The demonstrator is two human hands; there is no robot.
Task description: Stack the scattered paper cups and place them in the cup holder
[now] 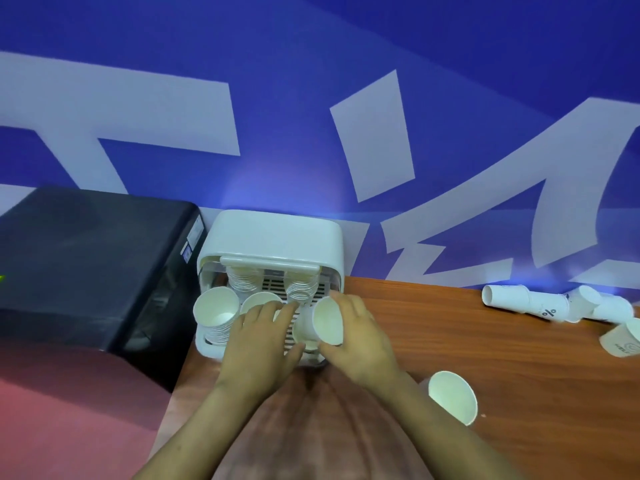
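Observation:
A white cup holder (277,233) stands at the table's left end with its front open and several stacks of paper cups inside. One stack (215,311) juts out at the front left, and another cup (258,300) sits beside it. My right hand (360,337) grips a white cup stack (323,323), tilted with its mouth toward me, at the holder's front right. My left hand (263,336) lies flat on the holder's grille with fingers extended next to that stack. A single cup (453,396) lies on its side near me.
Several loose cups (550,304) lie scattered at the far right of the wooden table (450,327), one (623,341) at the right edge. A black box (90,265) stands left of the holder. A blue and white wall rises right behind.

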